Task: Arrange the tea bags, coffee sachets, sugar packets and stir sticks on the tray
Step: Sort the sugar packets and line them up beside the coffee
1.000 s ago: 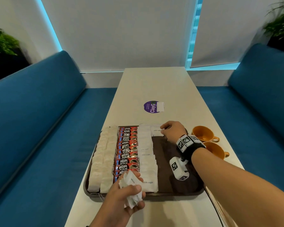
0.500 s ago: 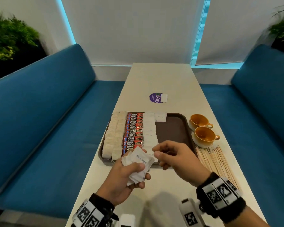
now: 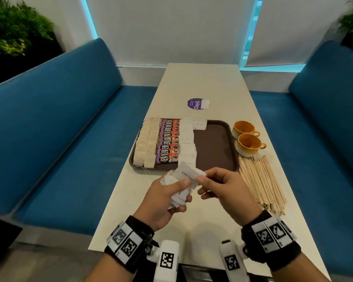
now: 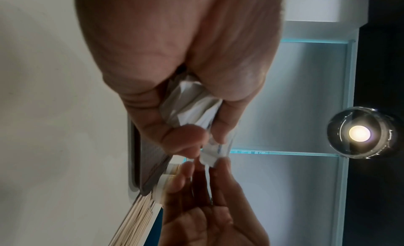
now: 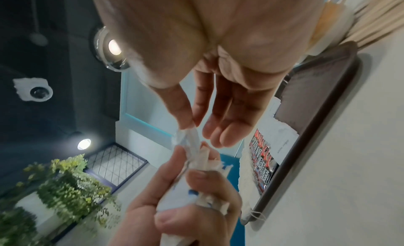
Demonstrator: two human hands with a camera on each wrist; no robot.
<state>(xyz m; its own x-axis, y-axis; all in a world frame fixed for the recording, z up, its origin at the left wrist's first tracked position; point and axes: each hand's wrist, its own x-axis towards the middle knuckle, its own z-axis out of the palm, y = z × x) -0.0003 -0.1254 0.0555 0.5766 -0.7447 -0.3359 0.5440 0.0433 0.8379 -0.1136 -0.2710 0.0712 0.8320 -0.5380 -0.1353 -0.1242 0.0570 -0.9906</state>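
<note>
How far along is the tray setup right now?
Done: tea bags, coffee sachets and one column of sugar packets lie in rows on the tray. In hand: the left hand grips a bunch of packets; the right hand pinches one. Left: those packets and the stir sticks, still on the table.

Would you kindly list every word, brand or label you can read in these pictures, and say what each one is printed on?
"KOPI JUAN": on the red coffee sachets stacked on the tray.
"ClayG": on the purple round sticker on the table.
"white sug...", rest covered: on the top sugar packet of the bunch gripped by the left hand, its corner pinched by the right hand.
Small print on the far sugar packet: too small to read.
Wristband markers: patterns, no words.
</note>
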